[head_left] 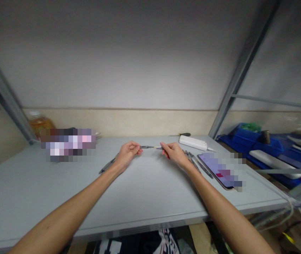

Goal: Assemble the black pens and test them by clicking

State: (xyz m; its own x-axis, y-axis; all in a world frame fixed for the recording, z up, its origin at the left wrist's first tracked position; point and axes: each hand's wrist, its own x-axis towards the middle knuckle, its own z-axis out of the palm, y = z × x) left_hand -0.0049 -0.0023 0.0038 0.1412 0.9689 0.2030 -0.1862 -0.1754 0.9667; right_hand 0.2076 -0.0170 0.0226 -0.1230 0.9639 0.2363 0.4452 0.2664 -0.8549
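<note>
My left hand (129, 152) pinches one end of a slim dark grey pen barrel (146, 146) above the middle of the table. A thin yellowish refill (156, 147) shows between the barrel and my right hand (173, 152), whose thumb and fingers are closed on its far end. Barrel and refill lie in one nearly level line; whether the right fingers hold another pen part too is hard to see. Grey pens (108, 165) lie beside my left wrist, partly covered by it. Several more grey pens (205, 168) rest next to my right forearm.
A phone (214, 171) with a lit screen lies right of the pens. Behind it are a white power strip (192, 142) and a screwdriver (184, 134). A bottle of amber liquid (40, 125) stands at the back left. Blue bins (248, 135) sit beyond the metal frame.
</note>
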